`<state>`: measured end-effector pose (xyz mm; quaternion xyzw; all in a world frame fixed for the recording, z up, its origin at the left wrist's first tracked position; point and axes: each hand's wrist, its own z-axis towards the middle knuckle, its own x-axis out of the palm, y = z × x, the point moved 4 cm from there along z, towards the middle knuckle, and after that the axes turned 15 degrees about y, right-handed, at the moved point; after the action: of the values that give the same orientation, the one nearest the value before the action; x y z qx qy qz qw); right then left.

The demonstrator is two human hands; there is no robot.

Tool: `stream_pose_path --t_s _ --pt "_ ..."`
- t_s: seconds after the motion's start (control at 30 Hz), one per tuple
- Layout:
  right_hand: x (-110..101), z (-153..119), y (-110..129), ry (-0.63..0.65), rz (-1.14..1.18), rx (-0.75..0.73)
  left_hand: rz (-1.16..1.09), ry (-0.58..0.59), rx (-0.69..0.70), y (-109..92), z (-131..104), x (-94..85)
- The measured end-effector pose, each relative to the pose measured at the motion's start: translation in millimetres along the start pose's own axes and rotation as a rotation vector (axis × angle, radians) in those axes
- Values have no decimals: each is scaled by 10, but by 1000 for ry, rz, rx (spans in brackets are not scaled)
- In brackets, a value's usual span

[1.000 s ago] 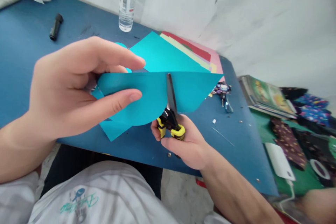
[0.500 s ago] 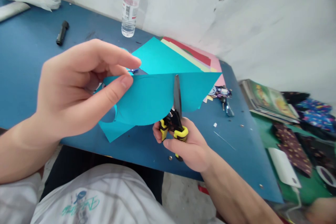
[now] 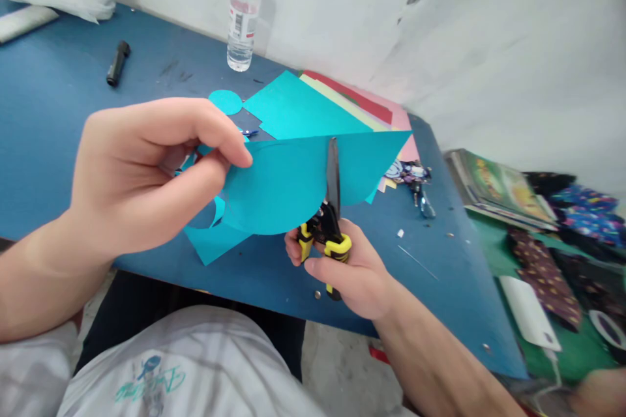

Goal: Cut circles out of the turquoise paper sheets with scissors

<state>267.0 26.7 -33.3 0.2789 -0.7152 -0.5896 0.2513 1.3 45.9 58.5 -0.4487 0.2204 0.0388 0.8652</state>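
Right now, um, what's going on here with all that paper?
Someone's left hand is pinching a turquoise sheet. Their right hand holds yellow-and-black scissors, with one blade crossing the front of the sheet almost to its top edge. A turquoise paper circle lies beyond the left hand on the blue table.

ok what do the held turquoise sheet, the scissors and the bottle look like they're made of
Turquoise sheet: probably paper or thin card, matte, given its even color and crisp thin edge.
Scissors: blade likely metal, dark with a dull sheen; yellow and black grips, plastic or rubber by their look.
Bottle: seemingly clear plastic, see-through and glossy; glass isn't ruled out.
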Motion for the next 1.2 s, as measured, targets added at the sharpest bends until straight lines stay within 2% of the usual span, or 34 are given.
stream_pose_path --t_s 0.2,0.4,0.5,0.73,0.87,1.2 --pt "7 -6 -16 8 -4 -6 -24 60 -12 9 21 30" --pt "5 5 -2 28 6 -15 -57 74 7 77 -6 2" --pt "6 7 17 32 -11 -20 -5 69 2 94 -18 -5" --pt "17 0 22 10 -16 -49 -54 -50 170 -103 248 143" --pt "21 8 40 18 -3 -11 -51 -38 176 -162 373 214" --pt "26 23 116 -15 -35 -15 -31 -3 195 -103 337 178"
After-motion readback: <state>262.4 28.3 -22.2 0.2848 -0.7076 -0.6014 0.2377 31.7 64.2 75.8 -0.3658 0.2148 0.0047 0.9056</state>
